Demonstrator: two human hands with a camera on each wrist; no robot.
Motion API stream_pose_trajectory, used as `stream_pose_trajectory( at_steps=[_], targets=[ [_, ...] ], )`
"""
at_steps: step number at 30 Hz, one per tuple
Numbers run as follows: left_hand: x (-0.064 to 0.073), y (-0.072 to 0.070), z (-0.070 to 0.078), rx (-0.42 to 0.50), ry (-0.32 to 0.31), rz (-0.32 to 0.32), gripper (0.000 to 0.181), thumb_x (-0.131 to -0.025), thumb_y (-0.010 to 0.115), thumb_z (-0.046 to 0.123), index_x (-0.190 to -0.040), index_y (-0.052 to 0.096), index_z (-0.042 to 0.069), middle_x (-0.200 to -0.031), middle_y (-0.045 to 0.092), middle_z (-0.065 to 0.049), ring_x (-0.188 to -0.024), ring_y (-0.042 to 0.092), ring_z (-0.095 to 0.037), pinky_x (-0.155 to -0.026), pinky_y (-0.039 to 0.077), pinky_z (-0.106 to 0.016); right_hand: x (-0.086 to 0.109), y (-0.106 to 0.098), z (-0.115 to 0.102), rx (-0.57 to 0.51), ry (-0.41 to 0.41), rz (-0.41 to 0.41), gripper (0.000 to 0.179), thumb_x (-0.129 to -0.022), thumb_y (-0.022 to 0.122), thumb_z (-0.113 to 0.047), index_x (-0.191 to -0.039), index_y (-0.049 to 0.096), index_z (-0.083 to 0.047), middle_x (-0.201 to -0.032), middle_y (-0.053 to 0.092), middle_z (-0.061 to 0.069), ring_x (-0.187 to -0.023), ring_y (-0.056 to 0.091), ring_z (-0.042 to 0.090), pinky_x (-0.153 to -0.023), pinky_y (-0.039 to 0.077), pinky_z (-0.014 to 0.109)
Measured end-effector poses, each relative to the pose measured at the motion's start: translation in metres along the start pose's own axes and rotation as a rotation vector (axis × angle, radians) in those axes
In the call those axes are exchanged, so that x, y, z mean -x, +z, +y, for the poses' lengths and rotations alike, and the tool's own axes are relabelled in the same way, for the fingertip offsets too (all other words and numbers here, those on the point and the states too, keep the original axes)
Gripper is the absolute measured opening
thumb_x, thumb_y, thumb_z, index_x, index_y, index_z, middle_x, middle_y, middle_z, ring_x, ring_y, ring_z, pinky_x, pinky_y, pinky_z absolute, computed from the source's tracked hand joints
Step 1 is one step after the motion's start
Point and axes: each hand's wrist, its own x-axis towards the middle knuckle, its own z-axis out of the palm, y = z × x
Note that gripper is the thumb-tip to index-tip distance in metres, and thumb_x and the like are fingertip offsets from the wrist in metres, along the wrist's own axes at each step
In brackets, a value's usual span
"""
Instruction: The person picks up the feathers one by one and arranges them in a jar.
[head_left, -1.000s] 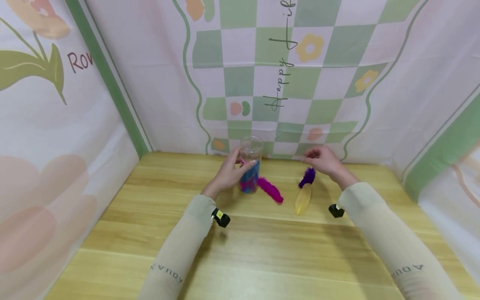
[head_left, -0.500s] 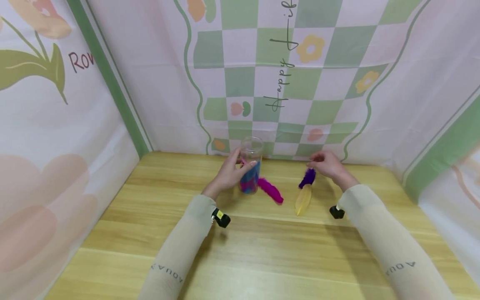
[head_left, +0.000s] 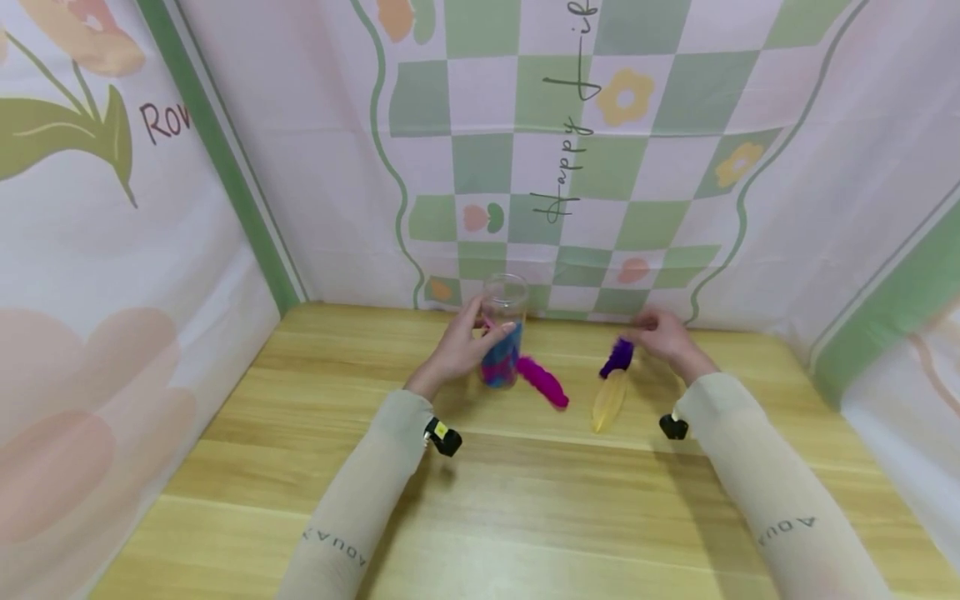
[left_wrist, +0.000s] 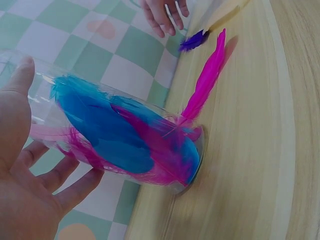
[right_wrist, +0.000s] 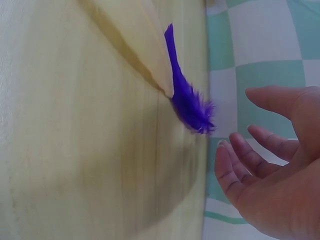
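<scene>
My left hand [head_left: 457, 348] grips a tall clear glass [head_left: 510, 298] standing upright at the back of the table. Blue and magenta feathers [left_wrist: 110, 135] fill its lower part, and a pale pink one shows by my fingers. A magenta feather [head_left: 544, 383] lies on the wood just right of the glass base. Further right, a purple feather [right_wrist: 187, 105] overlaps the tip of a yellow feather [head_left: 609, 402]. Beside the purple one hovers my right hand [right_wrist: 275, 165], its fingers loosely bent, thumb apart and nothing between them.
The wooden table [head_left: 495, 517] ends at the back against a hanging checkered cloth [head_left: 555, 167] close behind the glass and right hand. More printed cloth [head_left: 112, 275] hangs along the left side, and a similar one on the right. Each wrist carries a small black camera [head_left: 444, 437].
My right hand has shifted slightly right and a little lower beside the purple feather. The left hand and glass hold their place, and the feathers on the table lie as before.
</scene>
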Motion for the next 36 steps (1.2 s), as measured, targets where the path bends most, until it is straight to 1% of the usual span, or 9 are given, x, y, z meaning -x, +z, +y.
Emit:
stream_pose_trajectory(
  at_steps=[6, 12, 15, 17, 21, 24, 31, 34, 36],
  targets=[
    [0.0, 0.0, -0.001, -0.002, -0.007, -0.003, 0.054, -0.101, 0.063, 0.045, -0.144, 0.046, 0.018, -0.14, 0.054, -0.005, -0.128, 0.056, -0.032, -0.103, 0.05, -0.048, -0.004, 0.002, 0.011, -0.009, 0.014, -0.004, 0.06, -0.099, 0.066, -0.011, -0.14, 0.038, 0.022, -0.135, 0.047, 0.044, -0.123, 0.051, 0.053, -0.104, 0.047, 0.056],
    [0.0, 0.0, 0.001, -0.008, 0.0, 0.004, 0.05, -0.101, 0.063, 0.044, -0.14, 0.049, 0.016, -0.136, 0.056, -0.006, -0.125, 0.058, -0.031, -0.102, 0.051, -0.047, -0.007, 0.004, 0.022, -0.016, 0.091, -0.051, 0.065, -0.101, 0.062, -0.017, -0.146, 0.032, 0.019, -0.138, 0.045, 0.043, -0.119, 0.055, 0.05, -0.103, 0.048, 0.055],
    [0.0, 0.0, 0.001, -0.017, 0.001, 0.01, 0.049, -0.101, 0.064, 0.044, -0.139, 0.049, 0.015, -0.135, 0.056, -0.006, -0.123, 0.059, -0.032, -0.101, 0.052, -0.047, -0.006, 0.006, 0.026, -0.047, 0.137, -0.066, 0.065, -0.102, 0.06, -0.019, -0.148, 0.032, 0.017, -0.142, 0.044, 0.041, -0.12, 0.054, 0.049, -0.104, 0.047, 0.053],
    [0.0, 0.0, 0.001, -0.02, 0.002, 0.01, 0.049, -0.101, 0.064, 0.043, -0.139, 0.049, 0.015, -0.135, 0.056, -0.006, -0.123, 0.059, -0.032, -0.101, 0.052, -0.047, -0.006, 0.009, 0.029, -0.079, 0.147, -0.06, 0.064, -0.102, 0.06, -0.017, -0.148, 0.032, 0.017, -0.143, 0.043, 0.04, -0.122, 0.053, 0.048, -0.105, 0.046, 0.052],
    [0.0, 0.001, 0.002, -0.016, 0.0, 0.009, 0.048, -0.101, 0.064, 0.043, -0.137, 0.05, 0.014, -0.134, 0.056, -0.007, -0.124, 0.059, -0.032, -0.102, 0.051, -0.046, -0.006, 0.012, 0.034, -0.11, 0.119, -0.039, 0.062, -0.101, 0.062, -0.015, -0.147, 0.034, 0.016, -0.142, 0.045, 0.04, -0.125, 0.051, 0.048, -0.106, 0.044, 0.053],
    [0.0, 0.001, 0.002, -0.016, -0.006, 0.006, 0.048, -0.101, 0.064, 0.043, -0.136, 0.05, 0.014, -0.132, 0.056, -0.007, -0.124, 0.059, -0.033, -0.102, 0.051, -0.047, -0.007, 0.013, 0.039, -0.13, 0.099, -0.042, 0.061, -0.102, 0.062, -0.015, -0.148, 0.035, 0.015, -0.144, 0.045, 0.038, -0.128, 0.049, 0.048, -0.108, 0.044, 0.052],
    [0.001, 0.001, 0.002, -0.019, -0.019, 0.007, 0.052, -0.1, 0.064, 0.046, -0.139, 0.049, 0.014, -0.132, 0.056, -0.008, -0.125, 0.058, -0.034, -0.102, 0.051, -0.048, -0.008, 0.013, 0.048, -0.216, 0.135, -0.062, 0.061, -0.104, 0.059, -0.017, -0.152, 0.034, 0.01, -0.151, 0.041, 0.032, -0.128, 0.047, 0.04, -0.102, 0.045, 0.042],
    [0.001, 0.001, 0.002, -0.018, -0.023, 0.009, 0.055, -0.1, 0.064, 0.048, -0.142, 0.048, 0.016, -0.134, 0.056, -0.007, -0.125, 0.058, -0.034, -0.102, 0.051, -0.049, -0.008, 0.014, 0.046, -0.245, 0.148, -0.054, 0.061, -0.103, 0.061, -0.018, -0.151, 0.035, 0.011, -0.152, 0.039, 0.031, -0.129, 0.045, 0.037, -0.106, 0.043, 0.043],
    [0.001, 0.001, 0.003, -0.016, -0.024, 0.007, 0.056, -0.1, 0.064, 0.049, -0.142, 0.047, 0.016, -0.136, 0.055, -0.007, -0.126, 0.058, -0.034, -0.102, 0.051, -0.049, -0.008, 0.015, 0.044, -0.243, 0.155, -0.039, 0.061, -0.103, 0.062, -0.019, -0.15, 0.037, 0.011, -0.151, 0.04, 0.03, -0.128, 0.046, 0.035, -0.107, 0.042, 0.043]
  ],
)
